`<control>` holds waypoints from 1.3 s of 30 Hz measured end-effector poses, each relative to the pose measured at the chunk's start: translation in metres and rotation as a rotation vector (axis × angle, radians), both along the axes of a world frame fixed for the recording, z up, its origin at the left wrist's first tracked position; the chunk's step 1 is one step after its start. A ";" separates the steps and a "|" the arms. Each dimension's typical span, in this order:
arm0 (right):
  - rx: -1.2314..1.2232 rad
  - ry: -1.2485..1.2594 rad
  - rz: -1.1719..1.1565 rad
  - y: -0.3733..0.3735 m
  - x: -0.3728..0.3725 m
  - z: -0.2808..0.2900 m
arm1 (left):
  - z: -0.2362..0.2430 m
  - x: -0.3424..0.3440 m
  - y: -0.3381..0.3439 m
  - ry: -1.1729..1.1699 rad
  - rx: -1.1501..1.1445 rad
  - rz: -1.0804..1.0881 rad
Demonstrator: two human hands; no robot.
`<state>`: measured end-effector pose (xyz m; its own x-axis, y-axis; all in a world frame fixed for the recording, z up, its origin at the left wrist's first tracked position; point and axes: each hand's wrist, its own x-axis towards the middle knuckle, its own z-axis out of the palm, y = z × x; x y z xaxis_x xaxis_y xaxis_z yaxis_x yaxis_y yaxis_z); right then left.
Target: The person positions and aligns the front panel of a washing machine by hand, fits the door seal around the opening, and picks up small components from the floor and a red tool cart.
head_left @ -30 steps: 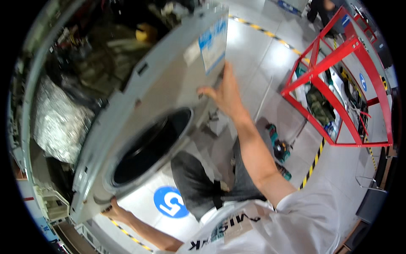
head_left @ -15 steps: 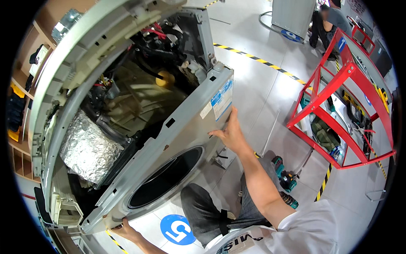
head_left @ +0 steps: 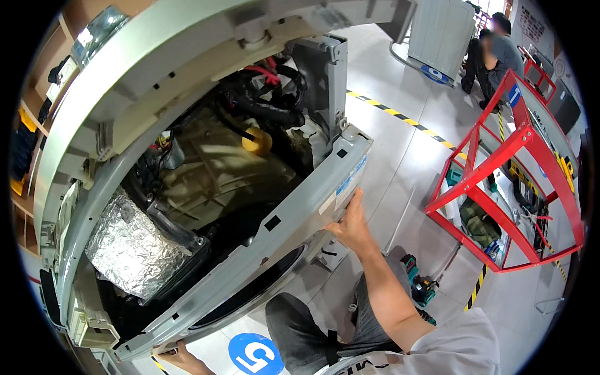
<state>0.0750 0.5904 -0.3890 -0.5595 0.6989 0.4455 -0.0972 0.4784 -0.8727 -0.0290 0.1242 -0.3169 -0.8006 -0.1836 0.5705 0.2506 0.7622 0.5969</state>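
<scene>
The grey metal front panel [head_left: 315, 199] of a washing machine, with a dark round door opening [head_left: 256, 284], stands slanted before me. My right hand [head_left: 353, 226] holds its right edge below a blue-and-white label. At its lower left corner my left hand [head_left: 180, 358] grips the edge, fingers partly hidden. Behind the panel the machine's inside lies exposed: a pale plastic tub [head_left: 212, 162], a round yellow part [head_left: 257, 142], black and red wiring [head_left: 265, 75] and a foil-wrapped box [head_left: 134, 247].
A red-framed cart [head_left: 481, 187] with tools stands to the right. Green-and-black power tools [head_left: 420, 281] lie by my leg. A blue floor marker [head_left: 253, 353] and striped tape [head_left: 400, 115] mark the floor. Farther off, a person [head_left: 497, 56] crouches beside a white appliance [head_left: 439, 37].
The panel's face has turned more edge-on to my view, its label and round opening now narrower. Both hands keep their hold. My view has shifted, and the machine's top rim looks nearer.
</scene>
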 end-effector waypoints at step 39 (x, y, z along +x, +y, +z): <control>-0.023 -0.045 -0.157 0.032 0.014 -0.022 | -0.002 -0.003 0.029 -0.030 0.484 -0.088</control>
